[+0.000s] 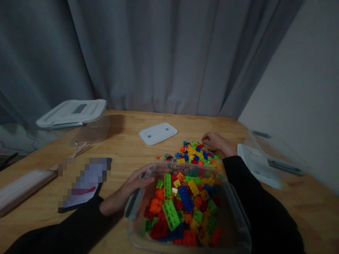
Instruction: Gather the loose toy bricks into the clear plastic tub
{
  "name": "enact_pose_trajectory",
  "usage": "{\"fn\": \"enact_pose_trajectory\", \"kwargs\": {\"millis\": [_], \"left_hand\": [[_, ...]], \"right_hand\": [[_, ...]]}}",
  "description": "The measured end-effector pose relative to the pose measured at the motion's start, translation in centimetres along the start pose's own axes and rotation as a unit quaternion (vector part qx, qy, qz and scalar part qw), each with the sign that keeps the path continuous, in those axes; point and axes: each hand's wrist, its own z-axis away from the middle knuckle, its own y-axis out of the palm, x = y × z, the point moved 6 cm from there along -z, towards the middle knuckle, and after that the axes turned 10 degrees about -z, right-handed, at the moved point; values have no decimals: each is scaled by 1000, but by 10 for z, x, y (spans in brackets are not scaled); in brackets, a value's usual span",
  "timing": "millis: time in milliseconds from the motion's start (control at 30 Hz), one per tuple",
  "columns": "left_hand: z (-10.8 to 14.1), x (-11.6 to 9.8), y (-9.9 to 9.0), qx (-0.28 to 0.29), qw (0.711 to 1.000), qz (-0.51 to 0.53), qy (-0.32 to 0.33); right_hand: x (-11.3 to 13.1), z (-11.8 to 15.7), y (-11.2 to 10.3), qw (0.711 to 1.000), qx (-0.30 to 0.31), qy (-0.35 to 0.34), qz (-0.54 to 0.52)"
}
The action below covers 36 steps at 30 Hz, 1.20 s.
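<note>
Hands apart: left hand (pixel 134 188) open on the rim of the clear tub (pixel 239 225), right hand (pixel 215 141) curled, perhaps empty, touching the brick pile (pixel 190 153) beyond.

**No legible writing in view**
A flat printed item (pixel 79 200) lying toward the left edge of the table (pixel 127 141) is pixelated over, so nothing on it can be read; only a dark red band shows near its lower part. The white plastic lid (pixel 71 112) at the table's far left corner and the white plastic lid (pixel 157 134) along the far edge carry dark grey rectangles with no readable marks. No lettering can be made out on the plastic bricks (pixel 171 214).
</note>
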Motion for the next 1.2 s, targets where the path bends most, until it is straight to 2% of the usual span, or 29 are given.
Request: {"fn": "enact_pose_trajectory", "kwargs": {"millis": [133,267,433,667,900,1200], "left_hand": [[0,3,-4,-8,1000,4,4],[0,4,-6,-8,1000,-1,6],[-1,3,-6,-6,1000,-10,9],[1,11,-15,-30,999,-36,4],[-1,6,-9,-23,999,-22,5],[0,9,-11,-29,999,-25,-1]], "right_hand": [[-9,-4,17,999,32,26,-3],[-13,-5,24,998,47,41,-7],[-11,-1,24,998,42,52,-11],[-3,3,23,998,29,55,-12],[-3,3,23,998,28,57,-12],[0,5,24,997,29,66,-2]]}}
